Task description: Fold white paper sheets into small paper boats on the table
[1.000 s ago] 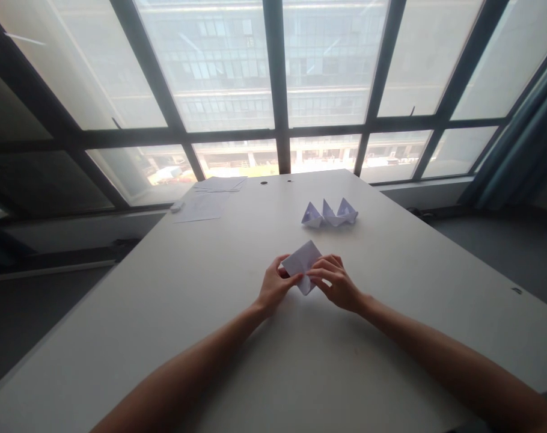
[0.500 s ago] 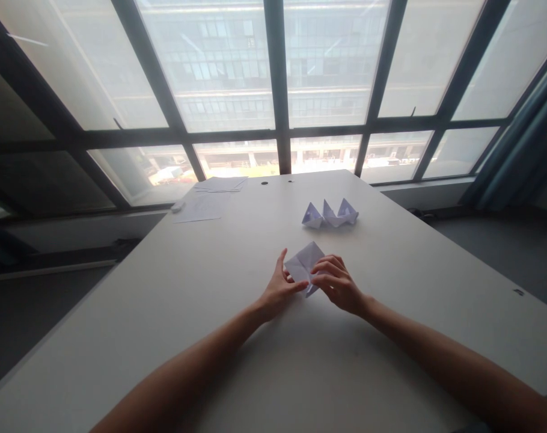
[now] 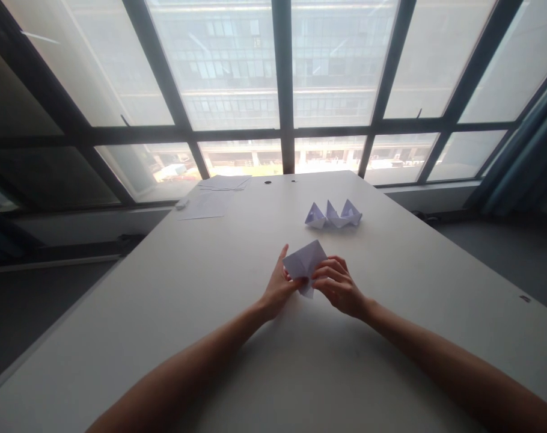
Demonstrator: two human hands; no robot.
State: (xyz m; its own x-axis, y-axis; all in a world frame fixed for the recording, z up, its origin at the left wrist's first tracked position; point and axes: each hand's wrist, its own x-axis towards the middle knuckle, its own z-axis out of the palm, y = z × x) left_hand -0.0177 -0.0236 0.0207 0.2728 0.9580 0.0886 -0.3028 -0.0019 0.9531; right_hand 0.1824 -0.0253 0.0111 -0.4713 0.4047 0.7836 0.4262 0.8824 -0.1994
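Note:
A white sheet of folded paper (image 3: pixel 306 258) is held between both hands just above the table, its upper corner pointing away from me. My left hand (image 3: pixel 279 286) grips its lower left side, with the thumb across the near face and the index finger raised. On the right side, my right hand (image 3: pixel 339 282) pinches the paper, its fingers bent over the front. A small flap of paper hangs below the fingertips. Beyond the hands stand several folded paper boats (image 3: pixel 315 216) in a row; how they touch each other is hard to tell.
The white table (image 3: pixel 201 258) stretches away to the window frames. Flat paper sheets (image 3: pixel 204 207) lie at its far left, beside a small whitish item (image 3: pixel 181 204). A round cable hole (image 3: pixel 267 182) sits near the far edge. A blue curtain (image 3: pixel 512 174) hangs at the right.
The folded paper has changed shape: its upper part is more closed, and a flap now points down below my fingers. Both hands stay nearly in place. The view has shifted slightly.

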